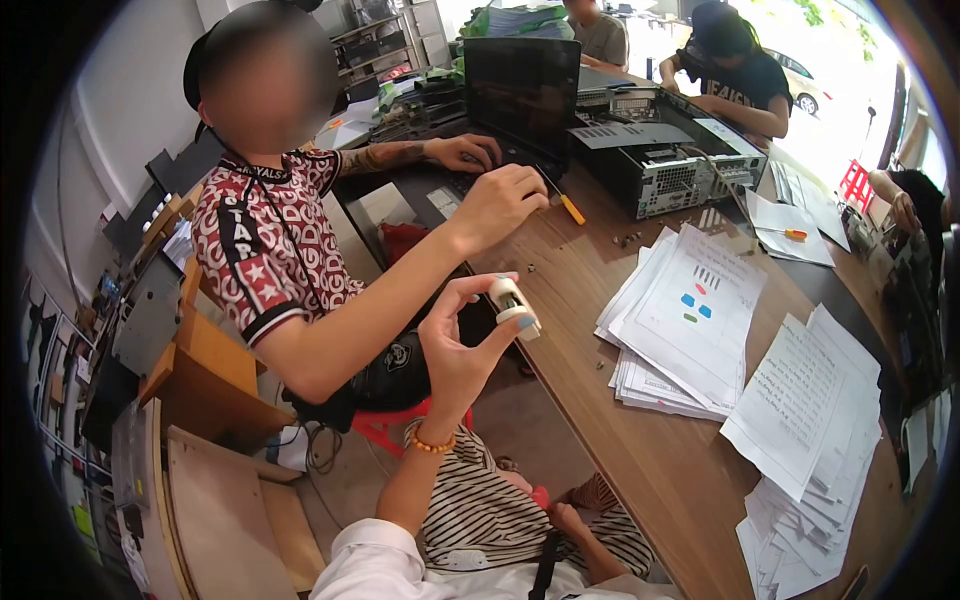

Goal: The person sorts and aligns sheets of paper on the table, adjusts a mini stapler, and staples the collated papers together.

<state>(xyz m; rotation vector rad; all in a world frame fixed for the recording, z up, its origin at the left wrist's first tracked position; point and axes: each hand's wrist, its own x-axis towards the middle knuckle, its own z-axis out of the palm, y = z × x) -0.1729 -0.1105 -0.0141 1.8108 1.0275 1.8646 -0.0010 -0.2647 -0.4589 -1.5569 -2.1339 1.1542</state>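
Main risk, by my judgement: a drop. My left hand (455, 338) had only a thumb-and-fingers pinch on the small white object (513, 306); a slackened grip could have sent it past the table (572, 340) edge to the floor (525, 428). A nudge from the co-worker's forearm (385, 295) might have done the same. Object lay between thumb and fingertips, out beyond the palm. Right hand (570, 520) low against striped fabric (480, 500); couldn't make out whether it gripped anything.

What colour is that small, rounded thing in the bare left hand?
The small, rounded thing in the bare left hand is creamy white; see the head view.
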